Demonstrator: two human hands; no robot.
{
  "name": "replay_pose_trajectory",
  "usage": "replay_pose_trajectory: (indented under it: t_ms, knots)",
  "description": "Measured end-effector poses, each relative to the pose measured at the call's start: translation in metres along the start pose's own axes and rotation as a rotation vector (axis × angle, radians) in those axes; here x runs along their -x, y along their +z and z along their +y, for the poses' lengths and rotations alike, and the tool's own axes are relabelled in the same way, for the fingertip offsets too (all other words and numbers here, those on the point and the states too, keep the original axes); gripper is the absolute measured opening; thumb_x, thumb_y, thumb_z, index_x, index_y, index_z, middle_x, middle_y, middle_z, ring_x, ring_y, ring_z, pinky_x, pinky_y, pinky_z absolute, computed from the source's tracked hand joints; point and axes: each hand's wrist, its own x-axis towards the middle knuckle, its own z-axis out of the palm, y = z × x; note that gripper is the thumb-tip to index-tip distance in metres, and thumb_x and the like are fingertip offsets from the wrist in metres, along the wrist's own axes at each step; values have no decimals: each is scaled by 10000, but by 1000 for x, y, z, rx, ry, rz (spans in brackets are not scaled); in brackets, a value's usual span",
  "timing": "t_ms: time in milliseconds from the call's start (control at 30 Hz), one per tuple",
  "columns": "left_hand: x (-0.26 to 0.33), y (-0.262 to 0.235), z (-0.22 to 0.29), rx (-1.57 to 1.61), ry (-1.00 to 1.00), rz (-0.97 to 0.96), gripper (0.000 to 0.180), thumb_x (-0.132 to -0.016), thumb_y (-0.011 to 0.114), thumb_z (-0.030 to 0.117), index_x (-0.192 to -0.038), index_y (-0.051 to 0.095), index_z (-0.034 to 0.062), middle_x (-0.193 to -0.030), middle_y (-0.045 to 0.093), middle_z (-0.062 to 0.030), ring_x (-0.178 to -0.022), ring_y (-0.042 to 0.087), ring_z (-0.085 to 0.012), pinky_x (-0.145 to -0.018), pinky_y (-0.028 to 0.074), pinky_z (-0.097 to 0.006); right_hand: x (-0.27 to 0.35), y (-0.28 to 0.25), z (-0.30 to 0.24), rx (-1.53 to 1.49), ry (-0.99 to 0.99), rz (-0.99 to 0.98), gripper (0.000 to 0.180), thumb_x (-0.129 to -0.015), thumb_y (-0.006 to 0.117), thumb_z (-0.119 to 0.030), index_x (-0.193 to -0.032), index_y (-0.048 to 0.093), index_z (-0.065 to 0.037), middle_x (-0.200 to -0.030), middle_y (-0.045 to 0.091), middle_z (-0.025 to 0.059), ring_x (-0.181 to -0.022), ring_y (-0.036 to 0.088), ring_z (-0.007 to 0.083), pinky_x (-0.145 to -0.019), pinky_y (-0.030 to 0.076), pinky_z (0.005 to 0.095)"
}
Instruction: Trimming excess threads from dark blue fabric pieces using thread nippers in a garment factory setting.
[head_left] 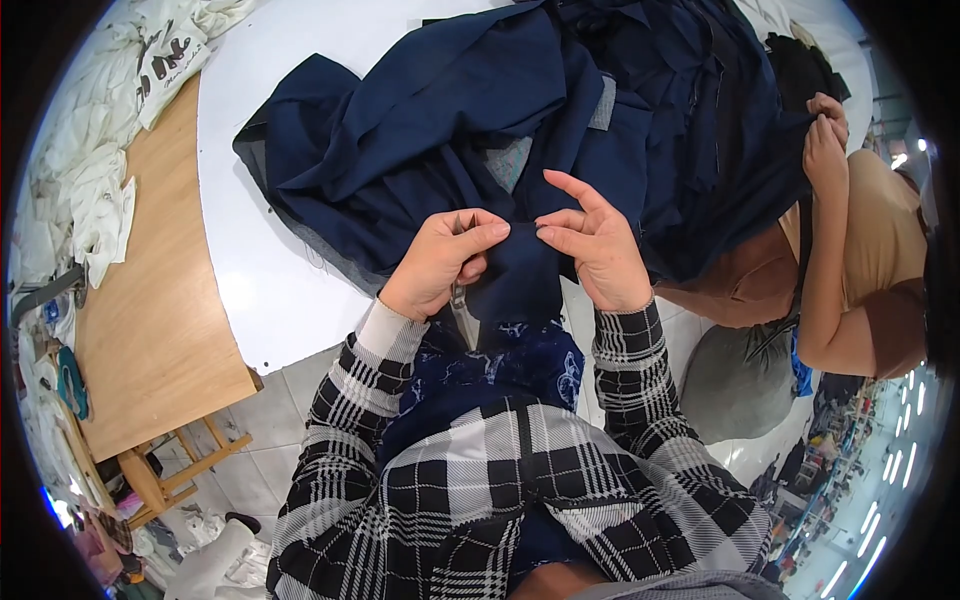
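White table (260,270), crumpled navy fabric (450,130), both hands pinching it

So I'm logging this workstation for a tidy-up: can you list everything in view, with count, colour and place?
fabric: one large pile, navy, on the white table, front edge pinched by both hands
snips: one, metal, in the left hand, hanging below it
white table: one, under the fabric
wooden table: one, tan, at left
white cloth: several pieces, heaped at far left
stool: one, wooden, lower left on the tiled floor
co-worker: one, tan top, at right, hands on the fabric
left hand: grips snips and fabric
right hand: pinches fabric
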Motion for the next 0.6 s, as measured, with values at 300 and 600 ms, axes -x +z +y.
replay_pose_trajectory:
  t_ms: [300,600]
  knots:
    - [-2,-1,-4,5,3,17,133,-840,646,162,-846,598,38,-596,477,59,-452,373,-18,-412,243,-167,0,-1,4,12,0,15,555,-786,603,69,-1297,393,21,-898,640,92,-850,597,111,-798,447,200]
    - [-3,1,-6,14,-9,21,141,-840,648,168,-848,591,40,-595,477,59,-454,381,-18,-414,250,-164,0,0,7,-2,1,45,544,-789,605,59,-1292,400,23,-884,646,95,-830,603,107,-799,447,195]
